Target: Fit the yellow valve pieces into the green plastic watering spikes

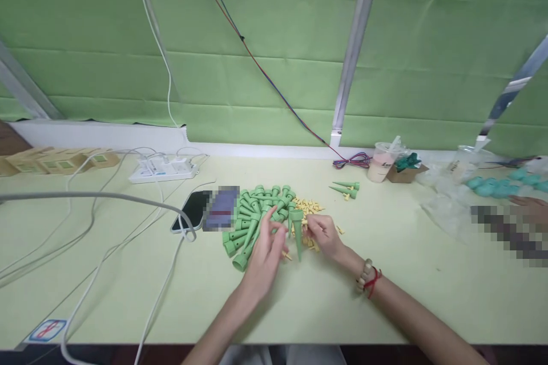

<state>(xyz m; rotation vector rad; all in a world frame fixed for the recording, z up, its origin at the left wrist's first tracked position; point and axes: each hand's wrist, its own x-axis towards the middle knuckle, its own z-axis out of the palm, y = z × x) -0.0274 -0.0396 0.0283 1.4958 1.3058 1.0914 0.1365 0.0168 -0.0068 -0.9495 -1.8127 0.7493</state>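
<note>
A green cone (296,231) is held up by the left hand (263,256); a small yellow piece (309,227) at 3 o'clock, pinched by the right hand (325,235), should be lined up straight

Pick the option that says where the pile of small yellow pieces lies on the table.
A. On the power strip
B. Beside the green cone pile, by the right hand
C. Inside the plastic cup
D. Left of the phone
B: the small yellow pieces lie scattered on the table right of the green cones, just above the right hand, far from the phone and the cup.
</note>
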